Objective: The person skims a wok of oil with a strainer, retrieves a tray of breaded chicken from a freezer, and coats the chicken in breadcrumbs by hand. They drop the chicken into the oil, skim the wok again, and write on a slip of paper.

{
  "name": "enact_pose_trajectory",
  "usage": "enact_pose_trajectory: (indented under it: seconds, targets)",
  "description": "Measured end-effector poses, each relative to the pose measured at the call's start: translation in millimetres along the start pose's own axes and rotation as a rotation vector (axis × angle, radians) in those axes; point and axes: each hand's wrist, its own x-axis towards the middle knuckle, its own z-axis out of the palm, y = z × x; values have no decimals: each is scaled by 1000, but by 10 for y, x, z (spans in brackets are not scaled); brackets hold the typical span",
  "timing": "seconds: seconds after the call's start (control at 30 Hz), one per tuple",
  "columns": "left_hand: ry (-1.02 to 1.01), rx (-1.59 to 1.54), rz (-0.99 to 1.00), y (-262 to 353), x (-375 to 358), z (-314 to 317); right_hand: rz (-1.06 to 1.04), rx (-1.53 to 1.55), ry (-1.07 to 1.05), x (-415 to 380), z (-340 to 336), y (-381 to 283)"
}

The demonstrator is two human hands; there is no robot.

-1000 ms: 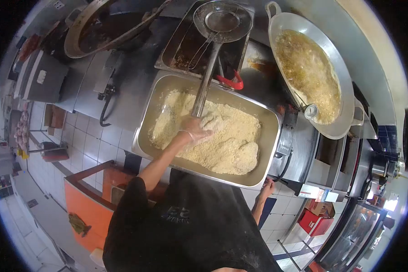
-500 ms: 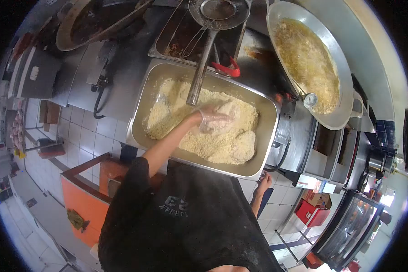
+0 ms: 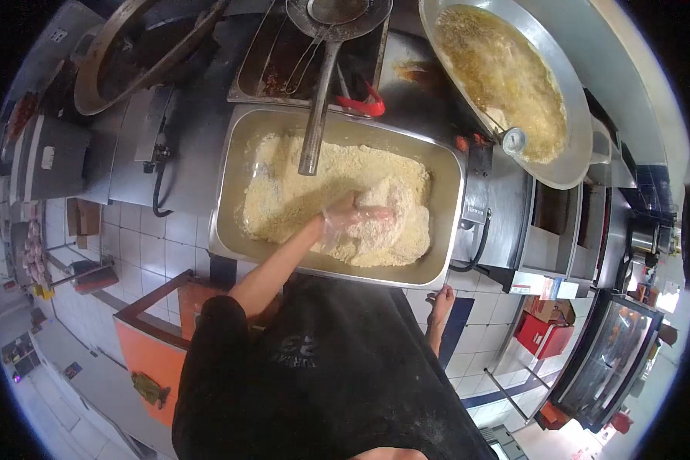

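A deep metal tray full of pale yellow flour mix lies in front of me. My left hand, in a clear plastic glove, is closed on a floured piece of chicken, pale and flat, on the right side of the mix. Part of the piece is hidden under my fingers. Flour clings to it, and its lower end rests over the flour heap. At the tray's front right corner, my right hand has its fingers bent at the rim, seemingly gripping it.
A long-handled strainer juts over the tray's back edge from a dark pan, near red-handled tongs. Back right, a wide pan of bubbling oil has a dial thermometer on its rim. Another large pan stands back left.
My left hand has moved down and towards the front of the tray, and its spread fingers have closed on the floured chicken. My right hand stays by the tray corner. The view has shifted slightly.
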Motion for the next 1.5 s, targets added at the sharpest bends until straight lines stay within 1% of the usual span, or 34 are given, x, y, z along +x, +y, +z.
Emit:
enact_pose_trajectory:
  seconds: [0.03,0.1,0.2,0.23,0.27,0.33,0.37,0.4,0.47,0.5,0.53,0.6,0.63,0.67,0.73,0.77,0.8,0.87,0.9,0.93,0.97,1.0,1.07,1.1,1.13,1.17,1.23,1.27,1.33,1.37,1.43,1.47,1.5]
  targets:
    - [2,-2,5,-21,54,42,-5,-2,-8,11,-13,29]
    - [-1,229,-54,-79,200,144,5,-7,-5,18,-43,33]
    - [-61,246,1,-173,237,230,18,-6,7,-25,-96,52]
    - [-61,353,-120,-180,247,235,30,2,4,-13,-121,56]
    - [-59,358,-116,-179,253,245,42,15,0,7,-113,63]
    - [-79,248,57,-185,176,305,34,33,3,-6,-95,91]
    - [0,322,109,-330,297,350,25,47,6,12,-64,111]
    - [3,326,111,-384,348,420,23,52,3,39,-34,132]
    - [287,273,281,-498,415,591,36,55,-18,83,-2,197]
    - [397,316,454,-471,445,642,33,58,-28,91,57,195]
    - [407,320,454,-476,420,610,37,41,-53,81,105,203]
    - [283,296,426,-374,370,600,32,18,-80,88,129,203]
    - [454,411,633,-346,341,632,40,16,-91,95,127,212]
    - [456,415,639,-281,294,585,50,19,-100,100,122,224]
    - [125,621,217,221,-125,451,45,41,-88,86,91,246]
    - [70,634,164,385,-312,404,46,35,-92,69,52,256]
    - [63,647,167,385,-336,370,46,28,-97,77,5,295]
    - [138,1099,-2,361,-325,327,46,57,-86,99,-57,399]
    - [80,1108,-57,-46,-43,169,66,30,-74,103,-69,420]
    - [71,1137,-40,-105,-30,124,83,14,-56,115,-64,435]
    - [156,1040,-84,-141,-63,130,80,17,-52,114,-79,447]
    - [228,961,-109,-85,-52,122,64,81,-10,139,-63,447]
    - [323,911,-50,-28,-78,221,115,-19,10,151,-165,509]
    - [420,914,2,-308,25,152,99,36,39,206,-190,542]
    - [520,903,42,-576,139,72,124,22,46,212,-239,636]
    - [518,933,66,-475,114,92,148,2,42,231,-279,739]
    - [460,811,5,-69,-29,192,169,-17,9,278,-363,903]
    - [470,837,26,91,-105,230,175,20,20,299,-426,1043]
    - [333,941,46,442,-232,270,205,81,33,368,-513,1268]
    - [344,969,65,598,-282,278,231,97,35,375,-564,1349]
    - [367,1098,181,913,-389,319,271,155,64,338,-632,1449]
    - [377,1120,196,1206,-483,433,278,161,60,349,-670,1582]
    - [383,1181,168,1585,-588,596,285,164,55,361,-702,1710]
